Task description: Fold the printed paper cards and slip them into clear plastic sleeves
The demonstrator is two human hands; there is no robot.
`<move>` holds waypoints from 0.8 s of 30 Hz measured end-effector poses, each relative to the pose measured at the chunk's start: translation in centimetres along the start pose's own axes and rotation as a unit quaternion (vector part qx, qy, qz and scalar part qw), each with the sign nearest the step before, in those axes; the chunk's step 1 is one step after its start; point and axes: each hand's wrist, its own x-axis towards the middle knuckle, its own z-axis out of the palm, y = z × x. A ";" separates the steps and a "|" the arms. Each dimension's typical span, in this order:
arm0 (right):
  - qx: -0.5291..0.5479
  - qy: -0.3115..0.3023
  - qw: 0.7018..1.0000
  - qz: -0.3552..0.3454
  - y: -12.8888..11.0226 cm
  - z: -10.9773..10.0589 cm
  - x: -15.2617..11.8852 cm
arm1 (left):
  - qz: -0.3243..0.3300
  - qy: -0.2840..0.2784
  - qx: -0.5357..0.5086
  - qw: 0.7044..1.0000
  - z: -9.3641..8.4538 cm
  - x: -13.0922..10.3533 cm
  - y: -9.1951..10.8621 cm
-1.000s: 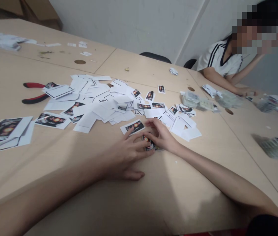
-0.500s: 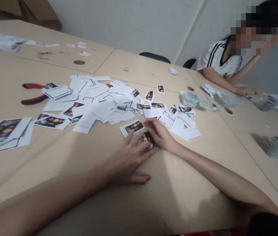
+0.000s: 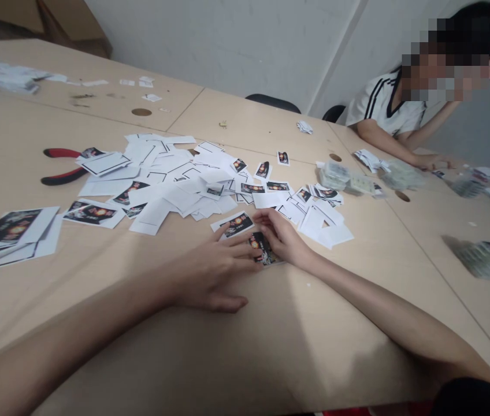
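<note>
On the light wooden table, a small flat case with a dark printed card [image 3: 264, 252] lies between my hands. My left hand [image 3: 214, 270] is spread palm down at its left side, the fingertips over its edge and the thumb apart. The curled fingers of my right hand [image 3: 286, 240] hold the case at its upper right; they hide that corner. Just beyond, a white-bordered printed card [image 3: 237, 224] lies flat, partly covered by the left fingers.
Beyond my hands spreads a heap of white paper cards [image 3: 171, 179]. Red-handled pliers [image 3: 65, 173] lie at its left, near a stack of printed cards [image 3: 32, 234]. Clear plastic cases [image 3: 334, 175] stand right. Across the table sits a person [image 3: 388, 104] in a white shirt.
My left hand has slid a little left and its fingers have straightened, showing more of the case's lower edge. My right hand has stayed nearly in place.
</note>
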 end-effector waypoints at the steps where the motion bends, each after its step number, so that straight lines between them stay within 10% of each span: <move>1: -0.001 0.000 1.000 0.001 0.0 0.0 0.0 | -0.001 0.004 0.005 1.000 0.2 0.0 0.0; 9: -0.002 0.007 1.000 0.001 -0.3 0.1 0.0 | -0.061 0.052 0.078 0.994 2.9 1.0 1.1; 24: -0.029 0.008 0.999 -0.012 -0.4 -0.1 0.1 | 0.019 0.017 -0.034 0.999 0.2 0.0 -0.6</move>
